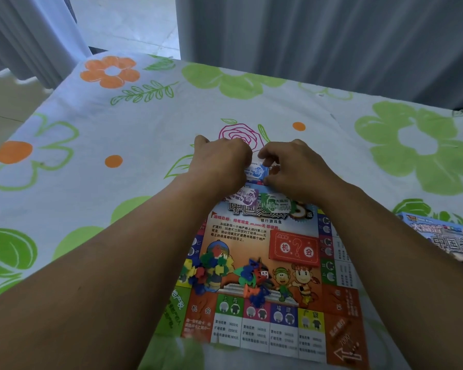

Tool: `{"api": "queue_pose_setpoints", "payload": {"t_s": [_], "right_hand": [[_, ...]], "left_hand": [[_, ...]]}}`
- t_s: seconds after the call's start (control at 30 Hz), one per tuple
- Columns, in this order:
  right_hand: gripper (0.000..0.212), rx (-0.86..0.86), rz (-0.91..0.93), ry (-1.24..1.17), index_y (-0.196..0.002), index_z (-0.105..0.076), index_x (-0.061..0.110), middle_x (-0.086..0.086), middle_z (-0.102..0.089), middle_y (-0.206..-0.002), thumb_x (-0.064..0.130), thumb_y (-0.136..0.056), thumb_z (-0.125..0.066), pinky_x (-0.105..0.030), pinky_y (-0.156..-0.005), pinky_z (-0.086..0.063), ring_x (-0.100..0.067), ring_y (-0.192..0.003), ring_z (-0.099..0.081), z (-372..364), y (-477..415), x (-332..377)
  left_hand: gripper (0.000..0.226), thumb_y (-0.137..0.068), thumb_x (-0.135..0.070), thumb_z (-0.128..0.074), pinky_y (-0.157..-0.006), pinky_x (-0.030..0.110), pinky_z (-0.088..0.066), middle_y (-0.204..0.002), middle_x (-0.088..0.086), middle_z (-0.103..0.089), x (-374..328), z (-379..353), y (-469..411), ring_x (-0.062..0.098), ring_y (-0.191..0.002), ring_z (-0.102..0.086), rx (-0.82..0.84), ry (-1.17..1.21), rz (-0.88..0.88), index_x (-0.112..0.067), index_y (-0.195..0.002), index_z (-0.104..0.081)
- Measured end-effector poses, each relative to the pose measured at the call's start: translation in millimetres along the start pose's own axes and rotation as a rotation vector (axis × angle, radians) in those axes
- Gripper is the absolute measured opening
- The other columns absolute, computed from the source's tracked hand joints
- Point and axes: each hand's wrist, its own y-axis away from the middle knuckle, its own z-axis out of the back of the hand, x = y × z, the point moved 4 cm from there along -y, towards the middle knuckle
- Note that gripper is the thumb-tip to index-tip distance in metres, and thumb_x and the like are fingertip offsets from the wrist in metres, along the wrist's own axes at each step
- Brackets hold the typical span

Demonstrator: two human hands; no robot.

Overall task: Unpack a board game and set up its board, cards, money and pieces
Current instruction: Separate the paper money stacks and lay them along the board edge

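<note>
The colourful paper game board (254, 327) lies flat on the flowered tablecloth in front of me. Beyond its far edge, my left hand (221, 161) and my right hand (297, 166) meet over a small stack of blue play money (257, 172), both pinching it. A purple note (247, 196) and a green note (274, 202) rest on the board just below my hands. An orange card deck (294, 248) sits on the board's middle right. Two heaps of small coloured plastic pieces (209, 271) (253, 281) lie on the board's lower left.
The blue game box (444, 239) lies at the right edge of the table. The flowered tablecloth (118, 124) covers the whole table. Grey curtains (332, 44) hang behind the far edge, with floor visible at the far left.
</note>
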Motion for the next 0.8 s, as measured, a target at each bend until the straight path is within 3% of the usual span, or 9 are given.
{"api": "queue_pose_setpoints", "payload": {"t_s": [0.2,0.53,0.8], "right_hand": [[0.044,-0.021,-0.005,0.004,-0.122,-0.061,0.023,0.005,-0.064,-0.111,0.022,-0.081,-0.075,-0.04,-0.088,-0.045,-0.02,-0.11,-0.048,2.3,-0.6,2.1],[0.042,-0.016,-0.052,0.016,-0.121,-0.06,0.027,0.011,-0.067,-0.094,0.017,-0.08,-0.068,-0.034,-0.078,-0.039,-0.018,-0.105,-0.048,1.4,-1.2,-2.2],[0.038,-0.021,-0.06,0.022,-0.116,-0.062,0.027,0.013,-0.067,-0.094,0.015,-0.08,-0.067,-0.037,-0.084,-0.05,-0.019,-0.101,-0.057,1.3,-1.6,-0.6]], "left_hand": [[0.027,-0.089,-0.019,-0.064,-0.098,0.043,-0.028,-0.11,-0.004,-0.069,1.5,0.3,-0.5,0.022,-0.105,-0.061,-0.012,0.019,0.007,-0.029,-0.114,-0.066],[0.026,-0.09,-0.019,-0.063,-0.099,0.044,-0.028,-0.11,-0.005,-0.068,2.2,0.4,-1.1,0.021,-0.105,-0.06,-0.004,0.031,0.023,-0.029,-0.113,-0.065],[0.024,-0.09,-0.021,-0.064,-0.101,0.046,-0.028,-0.109,-0.005,-0.067,2.4,-1.1,-1.9,0.022,-0.105,-0.06,-0.001,0.037,0.028,-0.028,-0.112,-0.065]]}}
